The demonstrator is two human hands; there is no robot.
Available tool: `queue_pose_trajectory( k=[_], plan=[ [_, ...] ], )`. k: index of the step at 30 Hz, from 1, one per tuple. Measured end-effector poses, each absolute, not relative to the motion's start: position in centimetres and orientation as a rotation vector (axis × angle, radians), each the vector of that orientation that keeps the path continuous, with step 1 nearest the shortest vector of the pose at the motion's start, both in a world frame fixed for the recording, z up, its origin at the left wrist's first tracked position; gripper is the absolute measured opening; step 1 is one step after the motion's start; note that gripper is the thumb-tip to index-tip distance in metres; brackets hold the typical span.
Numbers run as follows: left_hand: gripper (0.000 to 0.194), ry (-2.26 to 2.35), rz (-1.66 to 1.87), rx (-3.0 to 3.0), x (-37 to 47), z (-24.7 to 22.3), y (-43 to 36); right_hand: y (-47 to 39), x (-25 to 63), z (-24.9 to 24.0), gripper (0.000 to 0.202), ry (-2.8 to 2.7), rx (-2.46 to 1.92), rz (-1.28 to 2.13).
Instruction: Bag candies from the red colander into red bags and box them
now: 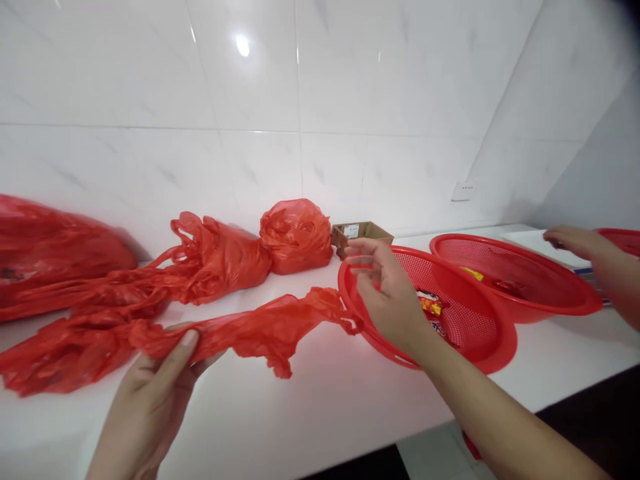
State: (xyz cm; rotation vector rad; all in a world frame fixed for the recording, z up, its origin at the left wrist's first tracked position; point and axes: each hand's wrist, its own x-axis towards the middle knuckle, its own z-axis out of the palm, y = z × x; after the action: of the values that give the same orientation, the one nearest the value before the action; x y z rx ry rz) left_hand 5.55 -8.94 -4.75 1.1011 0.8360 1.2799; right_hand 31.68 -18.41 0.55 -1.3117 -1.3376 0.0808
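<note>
My left hand [160, 393] pinches a thin, crumpled red plastic bag [270, 327] between thumb and fingers. The bag stretches out to the right over the white table, its end hanging loose close to a red basket. Above the near-left rim of that perforated basket [480, 313] is my right hand [383, 290], fingers apart and slightly bent, with nothing visible in it. Inside the basket lie a few red and yellow packets [431, 305], partly covered by my right hand and forearm. More crumpled red bags [75, 347] lie left of my left hand.
Along the tiled wall stand full red bags [225, 260], a rounded red bag [296, 237] and a small cardboard box [370, 232]. A second red basket [540, 280] holds a few packets. Beyond it, another person's hand [585, 247] reaches in from the right. The table's front edge runs below.
</note>
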Motion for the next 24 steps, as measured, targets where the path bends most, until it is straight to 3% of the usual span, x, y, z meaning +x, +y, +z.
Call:
queue_pose_trajectory(
  k=[5, 14, 24],
  plan=[
    [0.023, 0.710, 1.123, 1.262, 6.8, -6.0, -10.1, -17.9, 26.4, 0.1, 0.020, -1.874, -1.161, 0.107],
    [0.024, 0.709, 1.005, 1.548, 4.4, -7.9, -10.4, -12.9, 25.5, -8.3, 0.017, -2.315, -1.555, 0.087],
    [0.025, 0.699, 0.842, 1.805, 4.5, -6.7, -11.1, -16.3, 25.6, -4.8, 0.019, -1.961, -1.116, 0.101]
  ],
)
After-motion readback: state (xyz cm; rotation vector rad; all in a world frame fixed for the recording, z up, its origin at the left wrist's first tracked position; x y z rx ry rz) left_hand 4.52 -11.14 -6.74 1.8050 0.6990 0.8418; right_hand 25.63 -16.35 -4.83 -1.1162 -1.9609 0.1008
